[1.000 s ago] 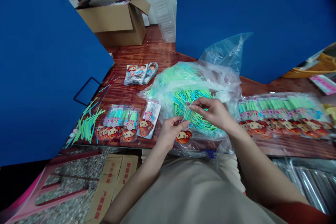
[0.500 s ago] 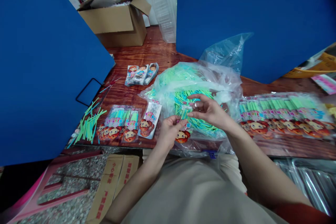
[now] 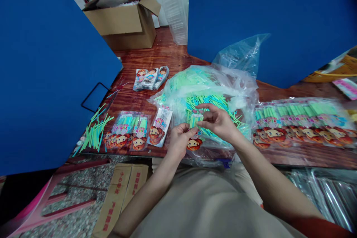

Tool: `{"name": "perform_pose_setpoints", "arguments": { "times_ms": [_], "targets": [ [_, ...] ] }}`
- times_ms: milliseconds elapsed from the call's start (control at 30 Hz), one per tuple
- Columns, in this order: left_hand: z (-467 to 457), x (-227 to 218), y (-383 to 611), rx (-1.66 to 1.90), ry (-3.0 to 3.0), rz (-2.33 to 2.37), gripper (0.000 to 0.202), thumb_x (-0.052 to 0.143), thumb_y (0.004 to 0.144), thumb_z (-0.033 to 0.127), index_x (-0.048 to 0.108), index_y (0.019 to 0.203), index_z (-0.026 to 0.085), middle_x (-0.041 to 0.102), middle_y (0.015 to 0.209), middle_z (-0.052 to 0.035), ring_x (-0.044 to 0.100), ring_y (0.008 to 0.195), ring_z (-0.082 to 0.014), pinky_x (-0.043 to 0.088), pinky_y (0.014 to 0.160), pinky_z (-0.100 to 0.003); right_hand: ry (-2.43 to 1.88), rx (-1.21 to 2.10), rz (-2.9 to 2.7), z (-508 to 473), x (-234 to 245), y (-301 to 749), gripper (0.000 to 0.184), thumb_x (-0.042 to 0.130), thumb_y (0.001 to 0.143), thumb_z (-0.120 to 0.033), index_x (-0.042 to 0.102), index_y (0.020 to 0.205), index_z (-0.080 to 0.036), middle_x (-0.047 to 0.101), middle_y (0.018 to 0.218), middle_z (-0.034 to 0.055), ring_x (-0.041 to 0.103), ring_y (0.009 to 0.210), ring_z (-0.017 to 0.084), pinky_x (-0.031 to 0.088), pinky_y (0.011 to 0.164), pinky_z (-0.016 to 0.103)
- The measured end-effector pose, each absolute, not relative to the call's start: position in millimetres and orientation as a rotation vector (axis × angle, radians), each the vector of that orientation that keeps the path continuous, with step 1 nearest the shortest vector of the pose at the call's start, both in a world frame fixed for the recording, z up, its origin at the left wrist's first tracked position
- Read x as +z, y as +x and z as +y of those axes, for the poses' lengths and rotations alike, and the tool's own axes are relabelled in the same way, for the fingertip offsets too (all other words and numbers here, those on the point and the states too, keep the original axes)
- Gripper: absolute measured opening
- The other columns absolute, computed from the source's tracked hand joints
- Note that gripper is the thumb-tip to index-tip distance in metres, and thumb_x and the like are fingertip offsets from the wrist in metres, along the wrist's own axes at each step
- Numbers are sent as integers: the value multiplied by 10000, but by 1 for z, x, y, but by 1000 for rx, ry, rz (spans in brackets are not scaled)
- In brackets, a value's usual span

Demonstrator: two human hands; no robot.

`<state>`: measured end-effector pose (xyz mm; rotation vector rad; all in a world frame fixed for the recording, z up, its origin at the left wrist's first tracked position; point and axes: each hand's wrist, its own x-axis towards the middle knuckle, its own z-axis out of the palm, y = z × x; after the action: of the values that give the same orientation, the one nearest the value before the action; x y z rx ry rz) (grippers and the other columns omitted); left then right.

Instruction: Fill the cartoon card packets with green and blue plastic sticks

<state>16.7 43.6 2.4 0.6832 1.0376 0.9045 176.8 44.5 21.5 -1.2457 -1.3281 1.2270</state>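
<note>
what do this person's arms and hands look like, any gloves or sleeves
No gloves: the left hand and the right hand are bare, with no ring, watch or bracelet visible. Both forearms are uncovered. A red sleeve shows on the right upper arm at the lower corner; no sleeve shows on the left arm. A beige garment covers the body's front.

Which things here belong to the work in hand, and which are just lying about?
In use: left hand, right hand, the cartoon packet they hold, the bag of green sticks behind it, filled packets at right.
Lying about: cardboard box, clear trays, loose sticks at the table's left edge.
</note>
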Motion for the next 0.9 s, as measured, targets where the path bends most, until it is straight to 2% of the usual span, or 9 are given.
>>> {"name": "perform_pose_setpoints", "arguments": {
  "times_ms": [100, 267, 467, 633, 733, 800, 900],
  "targets": [
    [42, 0, 17, 912, 733, 1044, 355, 889, 529, 387, 681, 662, 131, 635, 608, 7, 530, 560, -95, 408, 577, -224, -1245, 1222, -1314, 44, 20, 177, 520, 740, 710, -240, 576, 1198, -171, 478, 530, -106, 417, 485, 87, 322, 493, 238],
    [42, -1, 17, 851, 822, 1057, 304, 856, 586, 377, 696, 679, 135, 622, 594, 15, 509, 561, -102, 389, 577, -230, -1278, 1195, -1286, 46, 18, 180, 560, 788, 681, -313, 588, 1186, -172, 498, 522, -100, 417, 467, 91, 325, 478, 243],
    [42, -3, 16, 937, 827, 1095, 302, 843, 618, 383, 664, 632, 140, 593, 571, 28, 484, 559, -90, 360, 571, -219, -1238, 1214, -1264, 47, 18, 176, 609, 816, 671, -369, 569, 1193, -176, 501, 548, -102, 434, 486, 89, 338, 490, 238],
    [42, -3, 12, 859, 762, 992, 355, 888, 565, 329, 724, 816, 138, 697, 719, -11, 595, 654, -122, 451, 686, -247, -1245, 1210, -1230, 48, 13, 178, 666, 826, 668, -412, 537, 1224, -187, 493, 562, -106, 426, 481, 87, 330, 482, 234],
    [42, -4, 11, 882, 727, 999, 351, 901, 536, 292, 701, 785, 145, 710, 733, -17, 631, 677, -140, 475, 722, -270, -1238, 1193, -1185, 50, 10, 179, 681, 839, 655, -447, 539, 1217, -204, 496, 569, -101, 458, 499, 97, 362, 502, 239],
    [41, -5, 11, 882, 739, 1025, 323, 893, 542, 290, 687, 743, 144, 708, 716, -17, 628, 654, -139, 475, 700, -271, -1231, 1215, -1136, 52, 10, 179, 663, 824, 670, -486, 550, 1213, -220, 550, 615, -75, 522, 549, 116, 405, 532, 249],
    [40, -6, 12, 852, 763, 1042, 314, 883, 544, 287, 692, 746, 141, 717, 727, -24, 625, 645, -140, 472, 679, -268, -1261, 1223, -1040, 56, 11, 178, 532, 773, 718, -532, 612, 1124, -230, 619, 672, -29, 588, 616, 145, 426, 544, 259]
  ]
}}
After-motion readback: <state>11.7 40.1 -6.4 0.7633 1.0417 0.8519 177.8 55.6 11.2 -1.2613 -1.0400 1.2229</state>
